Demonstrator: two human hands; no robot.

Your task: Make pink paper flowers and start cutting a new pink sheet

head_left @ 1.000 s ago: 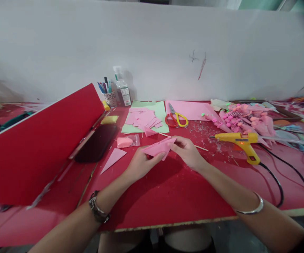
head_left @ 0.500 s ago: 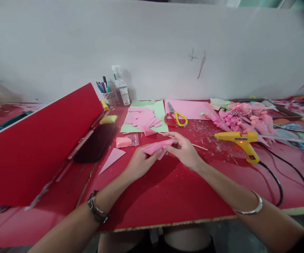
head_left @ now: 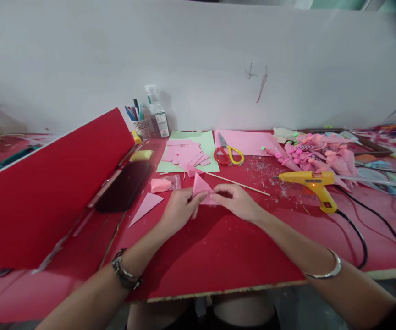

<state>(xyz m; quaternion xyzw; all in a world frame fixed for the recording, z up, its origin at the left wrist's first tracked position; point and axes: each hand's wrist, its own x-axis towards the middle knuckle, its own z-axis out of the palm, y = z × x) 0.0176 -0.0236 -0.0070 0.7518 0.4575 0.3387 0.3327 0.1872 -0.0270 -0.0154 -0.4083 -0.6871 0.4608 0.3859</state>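
Both my hands pinch one small pink paper piece (head_left: 201, 188) just above the red table (head_left: 218, 247). My left hand (head_left: 179, 208) grips its left edge with thumb and fingers closed. My right hand (head_left: 237, 201) holds the right edge, fingers curled. The paper stands up as a folded triangle between them. A thin wooden stick (head_left: 239, 183) lies just beyond my right hand. A loose pink triangle (head_left: 146, 207) lies left of my left hand.
A yellow glue gun (head_left: 313, 183) with a black cord rests to the right. Red-and-yellow scissors (head_left: 228, 153) lie on pink paper at the back. Cut pink pieces sit on a green sheet (head_left: 209, 140). A raised red board (head_left: 53, 183), a dark case (head_left: 124, 185) and a pen cup (head_left: 143, 126) stand on the left.
The pink paper went from a long flat strip held level to a folded, upright triangle. My hands came closer together and lower, uncovering the wooden stick behind them.
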